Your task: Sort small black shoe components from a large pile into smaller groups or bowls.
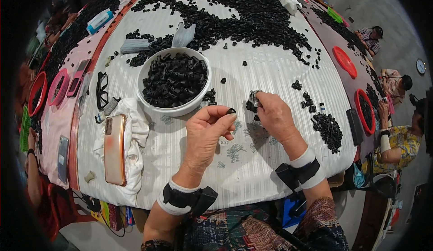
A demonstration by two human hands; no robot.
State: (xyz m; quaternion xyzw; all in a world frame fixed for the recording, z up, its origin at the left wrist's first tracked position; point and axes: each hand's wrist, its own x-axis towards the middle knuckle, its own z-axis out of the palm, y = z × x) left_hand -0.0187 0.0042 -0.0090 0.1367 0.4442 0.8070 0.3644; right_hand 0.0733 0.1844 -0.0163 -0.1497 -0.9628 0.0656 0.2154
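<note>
The left hand [203, 131] closes its fingers in a pinch on a small black piece [232, 111] — at four o'clock from the white bowl [180, 111] of black parts [173, 77]. The right hand [274, 113] curls its fingers round dark parts [251, 106] — how many, I cannot tell — above the counter [252, 178].

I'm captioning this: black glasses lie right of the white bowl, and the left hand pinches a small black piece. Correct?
Not quite: the head view shows the black glasses left of the white bowl. The left hand does pinch a small black piece.
</note>
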